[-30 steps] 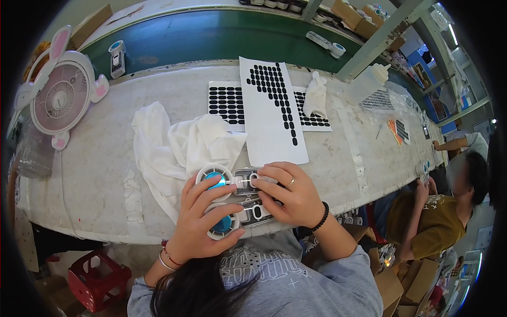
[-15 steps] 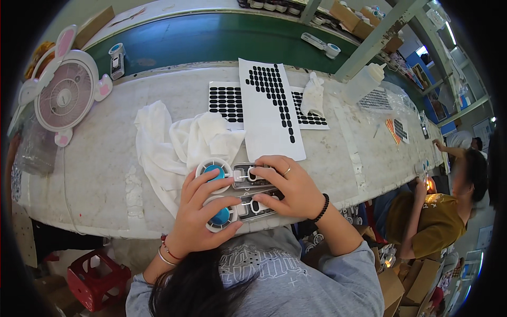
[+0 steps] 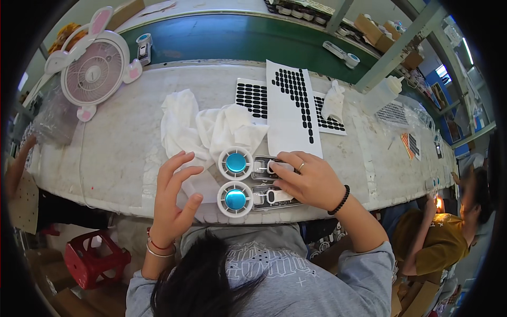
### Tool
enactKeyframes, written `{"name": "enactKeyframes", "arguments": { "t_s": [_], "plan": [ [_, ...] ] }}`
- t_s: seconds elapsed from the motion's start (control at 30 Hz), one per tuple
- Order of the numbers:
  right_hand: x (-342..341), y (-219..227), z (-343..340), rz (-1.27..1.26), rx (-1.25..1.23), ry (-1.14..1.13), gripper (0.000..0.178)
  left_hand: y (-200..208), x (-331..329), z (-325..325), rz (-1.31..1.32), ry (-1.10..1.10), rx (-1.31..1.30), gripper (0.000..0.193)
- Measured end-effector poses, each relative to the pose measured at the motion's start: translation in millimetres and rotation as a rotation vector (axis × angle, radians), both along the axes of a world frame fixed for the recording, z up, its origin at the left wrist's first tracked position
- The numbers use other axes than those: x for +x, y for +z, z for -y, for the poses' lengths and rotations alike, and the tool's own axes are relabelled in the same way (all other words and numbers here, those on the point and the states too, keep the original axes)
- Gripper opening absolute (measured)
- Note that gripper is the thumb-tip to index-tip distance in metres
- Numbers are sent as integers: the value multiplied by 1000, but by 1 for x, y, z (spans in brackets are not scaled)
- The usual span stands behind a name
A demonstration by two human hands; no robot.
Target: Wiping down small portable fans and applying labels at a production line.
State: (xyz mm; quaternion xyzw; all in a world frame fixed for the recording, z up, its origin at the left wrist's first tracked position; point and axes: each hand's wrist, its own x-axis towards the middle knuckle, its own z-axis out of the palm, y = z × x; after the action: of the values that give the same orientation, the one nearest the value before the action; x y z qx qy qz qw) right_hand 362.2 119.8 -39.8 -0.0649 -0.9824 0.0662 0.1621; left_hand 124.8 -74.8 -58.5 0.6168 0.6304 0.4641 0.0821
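Two small handheld fans lie side by side near the table's front edge. Each has a round white head with a shiny blue centre and a clear, dark body. My right hand (image 3: 310,182) reaches over the body of the far fan (image 3: 235,163), its fingers bent onto it and the thumb just above the near fan (image 3: 235,199). Left of both fan heads, my left hand (image 3: 177,195) is raised with fingers apart and nothing in it. A crumpled white cloth (image 3: 227,129) lies beyond the fans. Sheets of black oval stickers (image 3: 285,129) overlap behind them.
A rabbit-eared fan (image 3: 94,74) stands at the far left. At the right are a squeeze bottle (image 3: 383,95) and a crumpled white wad (image 3: 334,103). Two more handheld fans rest on the green belt (image 3: 232,42). A person (image 3: 441,232) sits at right; a red stool (image 3: 95,259) stands lower left.
My left hand has let go of the fan heads and moved left, its fingers opening. My right hand stays at the fan bodies. The whole view has shifted a little.
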Motion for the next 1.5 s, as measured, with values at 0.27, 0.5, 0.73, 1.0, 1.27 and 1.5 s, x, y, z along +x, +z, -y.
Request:
{"name": "enactKeyframes", "arguments": {
  "t_s": [0.27,0.5,0.73,1.0,1.27,1.5],
  "plan": [
    [11,6,4,88,-280,-16,80,-2,5,7,80,-65,-67,46],
    [12,-7,9,80,-292,-54,88,-3,20,-6,-2,-138,-129,50],
    [12,-14,13,-8,-311,-57,86,-9,21,-7,308,-148,-164,36],
    [13,-23,14,-60,-347,-87,82,-9,-21,-16,-21,210,-446,20],
    [12,-26,12,-81,-362,-77,84,-4,17,-5,534,-156,-147,11],
    [13,-23,15,-69,-335,-113,84,-11,20,-28,507,28,-239,8]
  ]
}}
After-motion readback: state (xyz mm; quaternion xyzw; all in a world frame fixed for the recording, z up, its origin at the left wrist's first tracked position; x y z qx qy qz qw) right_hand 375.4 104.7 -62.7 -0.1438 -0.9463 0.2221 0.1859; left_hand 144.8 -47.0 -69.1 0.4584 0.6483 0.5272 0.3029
